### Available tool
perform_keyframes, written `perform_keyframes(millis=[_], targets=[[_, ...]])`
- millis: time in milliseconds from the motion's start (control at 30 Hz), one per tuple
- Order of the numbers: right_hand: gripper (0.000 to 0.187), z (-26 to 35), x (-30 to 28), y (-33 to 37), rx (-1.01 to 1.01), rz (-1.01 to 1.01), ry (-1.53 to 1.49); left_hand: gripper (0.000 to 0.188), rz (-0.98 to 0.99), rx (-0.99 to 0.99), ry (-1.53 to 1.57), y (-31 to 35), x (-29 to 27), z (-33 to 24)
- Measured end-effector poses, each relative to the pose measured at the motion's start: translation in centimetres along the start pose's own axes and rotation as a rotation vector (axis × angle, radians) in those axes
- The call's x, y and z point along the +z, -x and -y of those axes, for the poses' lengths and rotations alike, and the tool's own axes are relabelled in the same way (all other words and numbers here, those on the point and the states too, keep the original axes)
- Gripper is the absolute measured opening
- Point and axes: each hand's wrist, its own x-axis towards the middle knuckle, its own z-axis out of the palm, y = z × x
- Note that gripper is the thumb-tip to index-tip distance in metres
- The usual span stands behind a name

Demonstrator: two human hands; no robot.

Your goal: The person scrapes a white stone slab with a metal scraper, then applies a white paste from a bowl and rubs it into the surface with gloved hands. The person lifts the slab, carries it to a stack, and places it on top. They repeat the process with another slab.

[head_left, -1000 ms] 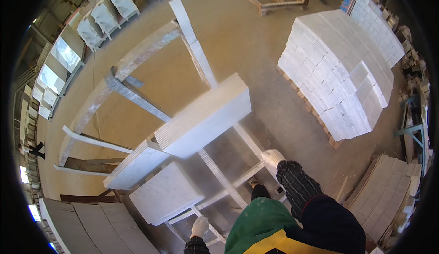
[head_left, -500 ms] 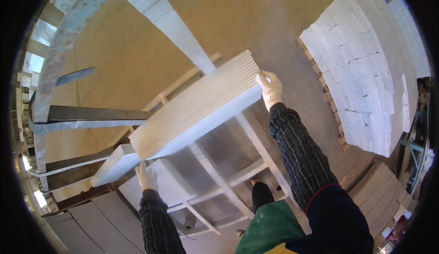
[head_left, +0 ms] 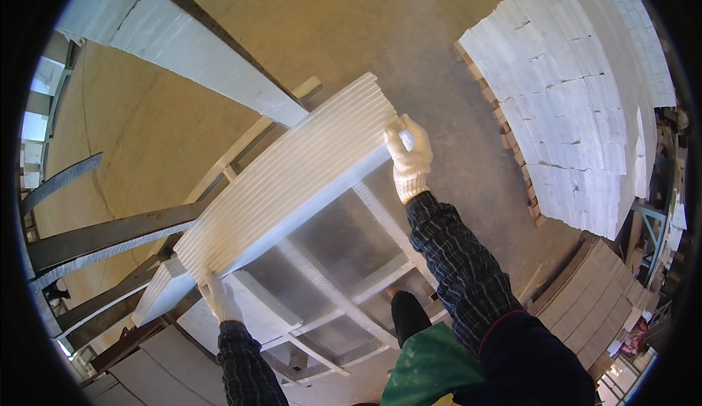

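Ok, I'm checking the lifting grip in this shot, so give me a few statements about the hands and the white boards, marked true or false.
1. Both hands wear white knitted gloves. True: left hand, right hand.
2. The hands grip opposite ends of the stack of white boards. True.
3. The stack is a single thick slab. False: its side shows many thin layers.
4. The large pile of white blocks sits on the person's left. False: it is on the right.
5. The floor is green tile. False: bare tan concrete.
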Motion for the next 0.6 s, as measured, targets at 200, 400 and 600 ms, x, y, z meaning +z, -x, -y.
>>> perform_keyframes(millis=[200,400,600], targets=[[0.053,-0.5,0.2,0.0,0.025,-0.014,-0.036,0.053,-0.024,0.073,0.036,0.6,0.7,0.6],[0.054,-1.1,0.0,0.3,-0.013,-0.012,-0.079,0.074,0.077,0.036,0.005,-0.2,-0.7,1.0],[0.044,-2.9,-1.8,0.9,0.011,0.071,-0.271,0.069,0.008,0.036,0.069,1.8,-1.3,2.1]])
